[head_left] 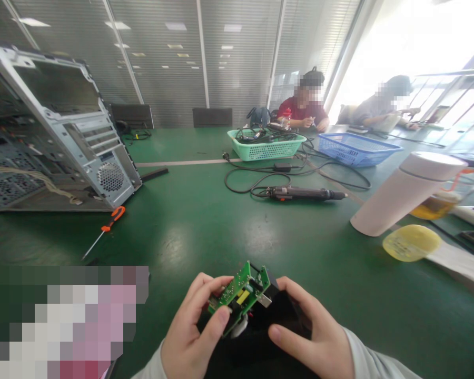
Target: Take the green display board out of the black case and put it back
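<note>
Close in front of me, a green circuit board (240, 291) with a yellow component and a metal tab sits tilted on a black plastic housing (266, 329). My left hand (193, 329) grips the board's left end, with the thumb across its edge. My right hand (308, 331) wraps the black housing from the right, its fingertips close to the metal tab. A white part (239, 327) shows below the board. The lower part of the housing is dark and hard to make out.
An open computer case (59, 131) stands at left on the green workbench (189, 237), with an orange-handled screwdriver (110, 223) by it. Ahead lie an electric screwdriver (300, 193), cables, and green and blue baskets. A pale flask (406, 195) stands right. Two co-workers (304, 105) sit beyond.
</note>
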